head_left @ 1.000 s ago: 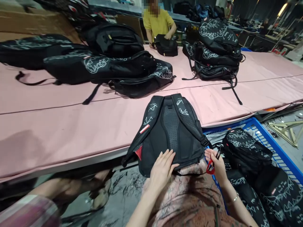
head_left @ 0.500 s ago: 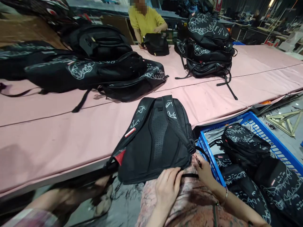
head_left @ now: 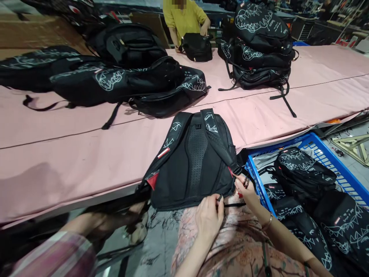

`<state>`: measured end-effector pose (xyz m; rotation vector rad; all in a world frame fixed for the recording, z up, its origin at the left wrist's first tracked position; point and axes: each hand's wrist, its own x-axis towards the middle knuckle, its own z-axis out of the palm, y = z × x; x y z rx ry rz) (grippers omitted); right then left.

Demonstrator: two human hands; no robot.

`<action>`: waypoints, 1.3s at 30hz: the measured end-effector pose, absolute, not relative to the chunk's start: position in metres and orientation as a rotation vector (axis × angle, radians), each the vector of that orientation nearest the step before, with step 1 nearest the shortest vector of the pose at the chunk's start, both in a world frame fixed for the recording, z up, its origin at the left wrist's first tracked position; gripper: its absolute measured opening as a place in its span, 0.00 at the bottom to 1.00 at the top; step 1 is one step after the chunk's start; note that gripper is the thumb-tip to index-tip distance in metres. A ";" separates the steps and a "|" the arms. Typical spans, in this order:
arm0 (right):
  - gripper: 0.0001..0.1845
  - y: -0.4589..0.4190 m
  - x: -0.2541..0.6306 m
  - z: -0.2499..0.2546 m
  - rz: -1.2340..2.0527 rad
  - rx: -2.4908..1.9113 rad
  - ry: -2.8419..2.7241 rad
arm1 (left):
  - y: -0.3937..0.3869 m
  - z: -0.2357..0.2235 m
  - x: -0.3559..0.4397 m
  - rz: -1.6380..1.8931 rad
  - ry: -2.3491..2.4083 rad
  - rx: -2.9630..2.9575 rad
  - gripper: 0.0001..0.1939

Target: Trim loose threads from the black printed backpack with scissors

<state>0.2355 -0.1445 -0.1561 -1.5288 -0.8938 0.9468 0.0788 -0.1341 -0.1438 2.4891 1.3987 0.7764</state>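
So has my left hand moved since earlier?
Yes: toward your body, judged against the pink table; your left hand is now at the bottom of the backpack.

The near backpack [head_left: 197, 161] lies straps-up across the edge of the pink table [head_left: 86, 161]. At its bottom edge, the left hand [head_left: 210, 215] pinches something small and black; at its lower right corner, the right hand [head_left: 244, 186] holds a small dark tool [head_left: 246, 181]. Right of the near backpack, a blue crate [head_left: 262, 190] holds black bags [head_left: 305, 177]. Beyond the near backpack, a bag stack [head_left: 261, 55] stands rightward and a person in yellow [head_left: 184, 19] touches a bag [head_left: 198, 48].
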 end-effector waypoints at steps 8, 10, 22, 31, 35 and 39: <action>0.23 -0.146 0.241 -0.171 0.819 -1.538 -1.712 | -0.133 -0.136 0.083 0.508 1.504 2.504 0.06; 0.23 -0.146 0.242 -0.172 0.834 -1.519 -1.714 | -0.135 -0.136 0.083 0.511 1.529 2.519 0.06; 0.22 -0.156 0.231 -0.180 0.514 -1.597 -1.788 | -0.115 -0.146 -0.013 0.722 1.933 2.467 0.12; 0.19 -0.162 0.257 -0.175 0.669 -1.458 -1.809 | -0.102 -0.133 -0.082 0.524 1.817 2.363 0.15; 0.13 -0.165 0.269 -0.165 0.496 -1.679 -1.494 | -0.097 -0.129 -0.078 0.757 1.774 2.225 0.15; 0.28 -0.155 0.265 -0.161 0.461 -1.830 -1.305 | -0.062 -0.133 -0.075 0.984 1.983 2.111 0.16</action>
